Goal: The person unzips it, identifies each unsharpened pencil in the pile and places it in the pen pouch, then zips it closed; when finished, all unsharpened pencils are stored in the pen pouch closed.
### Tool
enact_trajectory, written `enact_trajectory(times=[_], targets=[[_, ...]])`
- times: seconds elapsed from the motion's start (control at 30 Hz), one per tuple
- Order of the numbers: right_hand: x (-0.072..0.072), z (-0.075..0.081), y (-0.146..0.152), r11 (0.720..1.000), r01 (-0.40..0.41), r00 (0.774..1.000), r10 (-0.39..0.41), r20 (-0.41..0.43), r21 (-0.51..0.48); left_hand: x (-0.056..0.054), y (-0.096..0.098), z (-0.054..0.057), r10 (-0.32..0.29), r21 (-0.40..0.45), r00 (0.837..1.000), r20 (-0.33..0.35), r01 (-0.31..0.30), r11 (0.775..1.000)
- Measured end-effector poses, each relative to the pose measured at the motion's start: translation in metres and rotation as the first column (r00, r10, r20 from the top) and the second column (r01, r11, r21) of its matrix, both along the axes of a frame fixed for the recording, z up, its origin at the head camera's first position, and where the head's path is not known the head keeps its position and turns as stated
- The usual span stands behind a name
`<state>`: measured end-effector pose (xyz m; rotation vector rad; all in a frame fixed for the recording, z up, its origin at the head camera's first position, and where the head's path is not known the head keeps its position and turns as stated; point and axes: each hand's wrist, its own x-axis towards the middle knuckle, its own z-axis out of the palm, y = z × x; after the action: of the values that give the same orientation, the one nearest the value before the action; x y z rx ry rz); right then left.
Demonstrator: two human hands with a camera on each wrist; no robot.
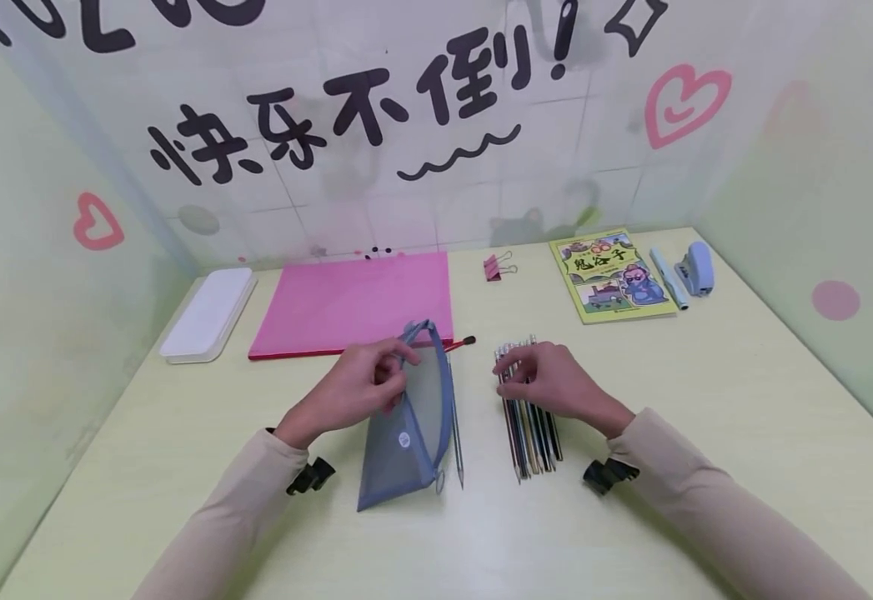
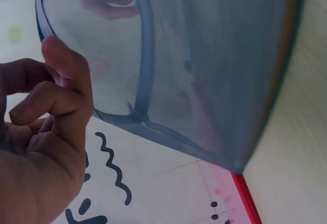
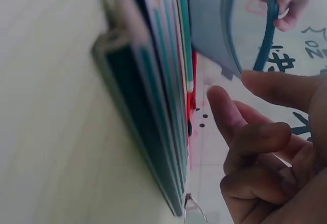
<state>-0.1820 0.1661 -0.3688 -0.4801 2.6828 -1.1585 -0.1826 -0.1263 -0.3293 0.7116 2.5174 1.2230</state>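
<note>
In the head view, my left hand (image 1: 361, 382) grips the edge of a blue-grey mesh pencil pouch (image 1: 398, 467), whose zip mouth gapes toward the right. The left wrist view shows the fingertips (image 2: 64, 55) at the rim of the pouch. A row of several dark pencils (image 1: 532, 433) lies side by side on the table, and my right hand (image 1: 556, 379) hovers over their far ends. Seen from the right wrist, thumb and forefinger stand slightly apart with nothing between them. One single pencil (image 1: 458, 433) lies along the right side of the pouch.
Behind the pouch lies a pink folder (image 1: 368, 300), with a white case (image 1: 208, 315) to its left. A red stick with a black tip (image 1: 468, 341) pokes out beside the pouch. Pink binder clips (image 1: 492, 267), a comic book (image 1: 612, 279), a pale blue pen (image 1: 669, 279) and a stapler (image 1: 699, 268) are further back.
</note>
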Motion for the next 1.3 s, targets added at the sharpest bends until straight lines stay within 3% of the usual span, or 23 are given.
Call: enact_trajectory(times=[0.27, 0.47, 0.83, 1.13, 1.3], targets=[[0.003, -0.006, 0.005, 0.992, -0.052, 0.997, 0.058, -0.046, 0.113, -0.002, -0.008, -0.006, -0.005, -0.031, 1.0, 0.011, 0.006, 0.999], [0.005, -0.005, -0.006, 0.966, -0.081, 0.989, 0.108, -0.102, 0.244, -0.001, -0.013, -0.008, -0.012, -0.025, 1.0, 0.016, 0.013, 1.0], [0.005, 0.004, -0.018, 0.937, -0.118, 0.989, 0.141, -0.048, 0.328, -0.001, -0.013, -0.009, -0.039, -0.046, 0.999, 0.025, 0.04, 0.998], [0.0, 0.004, -0.027, 0.911, -0.082, 0.994, 0.103, -0.032, 0.404, -0.002, -0.014, -0.009, -0.065, -0.059, 0.998, 0.003, 0.065, 0.996], [-0.003, 0.005, -0.032, 0.918, -0.08, 0.996, 0.09, -0.008, 0.387, -0.001, -0.015, -0.008, -0.069, -0.058, 0.998, -0.013, 0.068, 0.996]])
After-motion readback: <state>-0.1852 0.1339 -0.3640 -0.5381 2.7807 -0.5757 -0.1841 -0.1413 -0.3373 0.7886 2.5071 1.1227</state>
